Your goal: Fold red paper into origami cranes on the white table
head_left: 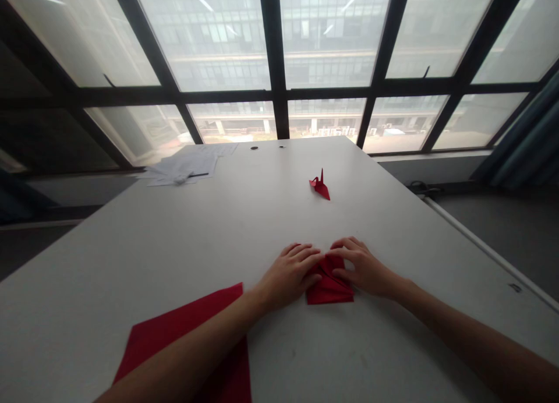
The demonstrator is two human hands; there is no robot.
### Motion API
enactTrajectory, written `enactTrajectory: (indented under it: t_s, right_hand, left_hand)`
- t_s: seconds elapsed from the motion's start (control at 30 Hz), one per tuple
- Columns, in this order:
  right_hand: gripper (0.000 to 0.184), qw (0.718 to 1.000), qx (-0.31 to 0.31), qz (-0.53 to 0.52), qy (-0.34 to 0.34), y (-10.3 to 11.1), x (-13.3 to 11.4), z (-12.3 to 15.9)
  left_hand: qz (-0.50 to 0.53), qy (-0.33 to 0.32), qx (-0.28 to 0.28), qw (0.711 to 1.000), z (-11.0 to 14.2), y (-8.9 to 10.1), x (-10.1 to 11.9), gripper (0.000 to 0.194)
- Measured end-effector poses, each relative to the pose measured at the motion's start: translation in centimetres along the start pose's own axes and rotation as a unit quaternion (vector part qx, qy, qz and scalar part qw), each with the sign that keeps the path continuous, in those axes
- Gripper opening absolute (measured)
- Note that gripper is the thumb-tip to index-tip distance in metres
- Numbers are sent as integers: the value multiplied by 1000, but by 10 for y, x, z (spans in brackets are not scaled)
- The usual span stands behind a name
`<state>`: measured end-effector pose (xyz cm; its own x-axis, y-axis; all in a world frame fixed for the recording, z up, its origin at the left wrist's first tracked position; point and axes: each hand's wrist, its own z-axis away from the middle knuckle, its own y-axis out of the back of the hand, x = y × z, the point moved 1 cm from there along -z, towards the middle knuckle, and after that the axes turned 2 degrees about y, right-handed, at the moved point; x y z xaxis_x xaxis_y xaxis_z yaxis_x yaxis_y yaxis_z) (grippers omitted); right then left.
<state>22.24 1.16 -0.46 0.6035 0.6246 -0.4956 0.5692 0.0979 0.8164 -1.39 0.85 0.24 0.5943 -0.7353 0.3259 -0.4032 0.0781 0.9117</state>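
A small folded sheet of red origami paper point(331, 291) lies on the white table in front of me, its upper part creased and partly raised. My left hand point(292, 273) grips its left side, thumb low on the paper and fingers over the upper edge. From the other side, my right hand point(360, 266) pinches the upper right part between thumb and fingers. Both sets of fingertips nearly meet at the top, hiding some of the folds. Under my left forearm is a larger red sheet point(174, 339), flat on the table.
Farther back on the white table point(209, 228) stands a finished red paper crane point(321, 186). Loose white papers point(183, 165) with a dark pen point(198, 175) on them are at the far left. Dark-framed windows point(279, 94) rise behind the table, and a blue curtain point(519, 141) hangs at the right.
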Motion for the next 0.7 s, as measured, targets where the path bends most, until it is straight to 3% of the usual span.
enactTrajectory:
  t_s: [0.1, 0.23, 0.37, 0.53, 0.7]
  right_hand:
    - [37, 1000, 16, -14, -8, 0, 1, -1]
    - [9, 998, 32, -52, 1, 9, -4, -2]
    - [2, 997, -40, -56, 41, 18, -16, 1]
    - [11, 995, -81, 2, 50, 17, -19, 5]
    - [19, 997, -68, -16, 31, 17, -14, 4]
  left_hand:
    - [-21, 7, 9, 1000, -1, 3, 4, 37]
    - [-56, 28, 21, 998, 0, 6, 10, 36]
    - [-82, 59, 22, 995, 0, 7, 17, 45]
    - [-58, 53, 19, 997, 4, 12, 19, 25]
    - [-5, 34, 6, 999, 10, 8, 4, 36]
